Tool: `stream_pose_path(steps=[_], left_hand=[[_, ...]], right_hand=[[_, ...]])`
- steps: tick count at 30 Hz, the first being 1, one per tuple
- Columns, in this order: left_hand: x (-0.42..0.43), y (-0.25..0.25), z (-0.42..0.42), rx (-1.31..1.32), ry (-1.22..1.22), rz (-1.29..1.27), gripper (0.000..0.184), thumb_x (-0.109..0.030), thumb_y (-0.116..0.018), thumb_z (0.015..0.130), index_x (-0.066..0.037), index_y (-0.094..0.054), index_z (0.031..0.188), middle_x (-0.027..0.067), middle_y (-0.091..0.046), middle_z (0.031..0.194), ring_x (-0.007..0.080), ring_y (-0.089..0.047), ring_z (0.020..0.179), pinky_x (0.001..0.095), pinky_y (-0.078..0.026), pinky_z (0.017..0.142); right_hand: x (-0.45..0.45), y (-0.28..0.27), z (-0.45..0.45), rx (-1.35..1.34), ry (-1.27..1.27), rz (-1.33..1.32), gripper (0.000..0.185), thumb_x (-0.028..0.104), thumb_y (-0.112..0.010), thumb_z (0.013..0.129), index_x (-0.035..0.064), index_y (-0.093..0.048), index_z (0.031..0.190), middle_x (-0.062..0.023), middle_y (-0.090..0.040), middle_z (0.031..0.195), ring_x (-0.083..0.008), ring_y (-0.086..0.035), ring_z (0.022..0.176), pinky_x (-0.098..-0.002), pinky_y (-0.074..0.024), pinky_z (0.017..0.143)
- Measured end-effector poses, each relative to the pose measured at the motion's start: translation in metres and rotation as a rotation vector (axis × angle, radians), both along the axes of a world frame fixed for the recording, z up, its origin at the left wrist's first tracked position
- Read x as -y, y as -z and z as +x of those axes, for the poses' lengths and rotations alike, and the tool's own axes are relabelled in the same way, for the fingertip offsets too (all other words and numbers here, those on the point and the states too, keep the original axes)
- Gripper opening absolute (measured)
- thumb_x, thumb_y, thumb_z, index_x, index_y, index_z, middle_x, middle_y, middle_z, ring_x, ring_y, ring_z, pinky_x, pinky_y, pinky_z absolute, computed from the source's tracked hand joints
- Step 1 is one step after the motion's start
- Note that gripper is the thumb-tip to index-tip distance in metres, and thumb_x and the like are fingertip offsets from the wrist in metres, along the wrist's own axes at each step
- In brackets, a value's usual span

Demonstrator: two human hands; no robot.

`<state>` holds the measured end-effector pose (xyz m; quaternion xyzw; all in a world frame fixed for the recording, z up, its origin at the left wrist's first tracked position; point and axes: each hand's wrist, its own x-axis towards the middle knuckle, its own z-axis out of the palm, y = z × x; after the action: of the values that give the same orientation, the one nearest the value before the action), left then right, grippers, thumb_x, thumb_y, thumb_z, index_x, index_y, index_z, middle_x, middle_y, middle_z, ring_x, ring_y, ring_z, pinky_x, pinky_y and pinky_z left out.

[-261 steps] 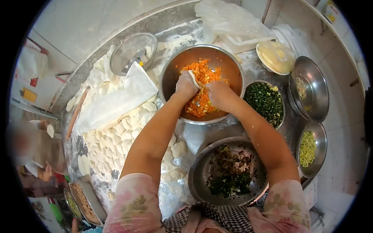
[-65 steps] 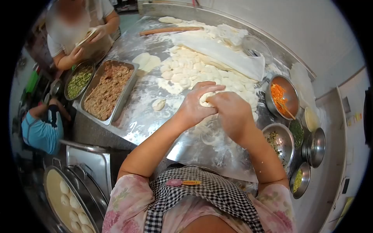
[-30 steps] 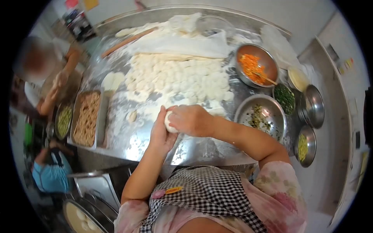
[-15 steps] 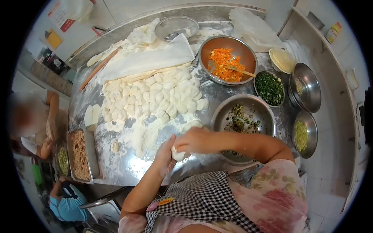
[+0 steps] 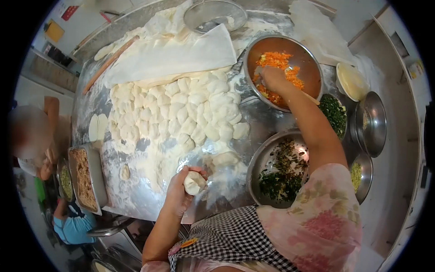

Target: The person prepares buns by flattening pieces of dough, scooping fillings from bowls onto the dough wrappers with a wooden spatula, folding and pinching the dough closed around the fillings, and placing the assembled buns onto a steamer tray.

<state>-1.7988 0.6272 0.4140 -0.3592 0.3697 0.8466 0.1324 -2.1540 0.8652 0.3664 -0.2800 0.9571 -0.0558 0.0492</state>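
Observation:
My left hand (image 5: 177, 192) is wrapped round a pleated, closed dough bun (image 5: 194, 183) above the front of the floured table. My right hand (image 5: 273, 80) is in the steel bowl (image 5: 314, 90) of chopped orange filling (image 5: 273, 59); its fingertips are hidden, so what it holds, if anything, cannot be made out. Rows of small dough pieces (image 5: 181, 109) lie left of that bowl, partly under a white cloth (image 5: 172, 56). Nearer me stands another steel bowl (image 5: 254, 174) with dark green and brown filling (image 5: 283, 179).
A rolling pin (image 5: 111, 65) and flat dough rounds (image 5: 98, 127) lie at the left. A tray of meat filling (image 5: 84, 179) stands near a co-worker (image 5: 36, 136); another person (image 5: 74, 226) is lower left. Bowls of greens (image 5: 333, 114) and a sieve (image 5: 215, 16) stand farther right and back.
My right hand has left the dough bun and moved up and right into the orange filling bowl. My left hand still holds the bun, and its closed top now shows. The view has shifted.

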Motion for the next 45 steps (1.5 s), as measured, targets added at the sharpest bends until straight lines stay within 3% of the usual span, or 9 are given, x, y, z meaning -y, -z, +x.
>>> stream_pose_path(steps=[8,10,13,19,27,33,40,42,45], left_hand=[[0.022,0.007,0.011,-0.047,-0.110,0.025,0.035,-0.032,-0.039,0.096,-0.001,-0.056,0.096,0.0124,-0.061,0.091,0.0210,-0.062,0.082,0.0333,-0.053,0.071],[0.026,0.001,0.012,-0.118,-0.161,0.047,0.035,-0.032,-0.038,0.096,-0.002,-0.056,0.097,0.0115,-0.062,0.091,0.0206,-0.062,0.082,0.0334,-0.053,0.071],[0.038,0.003,0.019,-0.184,-0.297,0.124,0.031,-0.031,-0.040,0.096,-0.004,-0.056,0.099,0.0098,-0.062,0.092,0.0203,-0.063,0.084,0.0342,-0.054,0.068],[0.059,-0.032,0.055,-0.162,-0.512,0.040,0.031,-0.031,-0.041,0.095,-0.005,-0.056,0.104,0.0097,-0.061,0.096,0.0211,-0.061,0.088,0.0359,-0.052,0.077],[0.090,-0.037,0.178,-0.377,-0.879,-0.152,0.026,-0.025,-0.043,0.094,-0.004,-0.057,0.102,0.0080,-0.060,0.090,0.0185,-0.060,0.084,0.0321,-0.051,0.075],[0.114,-0.026,0.300,-0.412,-1.101,-0.595,0.029,-0.025,-0.042,0.092,-0.003,-0.060,0.095,0.0055,-0.058,0.089,0.0125,-0.055,0.080,0.0266,-0.044,0.073],[0.158,-0.043,0.464,-0.519,-1.394,-0.440,0.030,-0.027,-0.042,0.094,-0.004,-0.057,0.103,0.0069,-0.058,0.091,0.0144,-0.057,0.084,0.0279,-0.045,0.074],[0.167,-0.047,0.510,-0.619,-1.523,-0.493,0.029,-0.026,-0.041,0.095,-0.004,-0.056,0.106,0.0073,-0.058,0.096,0.0156,-0.057,0.088,0.0299,-0.047,0.077],[0.171,-0.075,0.576,-0.771,-1.647,-0.207,0.046,-0.037,-0.036,0.096,-0.005,-0.040,0.128,0.0121,-0.047,0.123,0.0232,-0.051,0.111,0.0346,-0.044,0.091]], right_hand=[[0.001,0.005,-0.017,0.056,-0.062,0.015,0.027,0.014,-0.060,0.074,0.0066,-0.059,0.100,-0.0157,-0.061,0.093,-0.0325,-0.060,0.086,-0.0406,-0.0479,0.073],[0.000,-0.021,-0.012,0.172,0.230,-0.544,0.028,0.019,-0.066,0.072,0.0020,-0.063,0.095,-0.0165,-0.064,0.092,-0.0291,-0.062,0.084,-0.0403,-0.0476,0.074],[-0.004,-0.046,0.002,-0.065,0.203,0.075,0.023,0.017,-0.059,0.079,0.0022,-0.058,0.097,-0.0176,-0.061,0.098,-0.0318,-0.059,0.089,-0.0424,-0.0456,0.075],[0.124,-0.102,0.168,0.419,-0.324,-0.847,0.009,0.002,-0.055,0.078,0.0031,-0.061,0.085,0.0000,-0.058,0.072,-0.0077,-0.051,0.064,-0.0223,-0.0416,0.056],[0.262,-0.120,0.405,0.677,-0.942,-0.674,0.007,0.006,-0.060,0.075,0.0033,-0.054,0.075,-0.0111,-0.056,0.074,-0.0234,-0.055,0.063,-0.0307,-0.0438,0.058],[0.330,-0.114,0.531,0.643,-1.044,-0.629,0.007,-0.001,-0.055,0.076,0.0021,-0.051,0.080,0.0014,-0.044,0.063,-0.0070,-0.042,0.057,-0.0225,-0.0370,0.052],[0.409,-0.157,0.682,0.612,-1.549,-0.487,0.023,-0.001,-0.060,0.073,0.0016,-0.056,0.095,-0.0107,-0.055,0.088,-0.0230,-0.056,0.072,-0.0307,-0.0459,0.064],[0.428,-0.182,0.729,0.472,-1.779,-0.553,0.055,0.000,-0.065,0.068,0.0027,-0.048,0.121,-0.0162,-0.047,0.117,-0.0295,-0.051,0.107,-0.0327,-0.0447,0.085],[0.465,-0.174,0.804,0.887,-1.935,-0.272,0.056,0.001,-0.063,0.070,0.0026,-0.046,0.124,-0.0161,-0.046,0.121,-0.0252,-0.049,0.113,-0.0323,-0.0447,0.089]])
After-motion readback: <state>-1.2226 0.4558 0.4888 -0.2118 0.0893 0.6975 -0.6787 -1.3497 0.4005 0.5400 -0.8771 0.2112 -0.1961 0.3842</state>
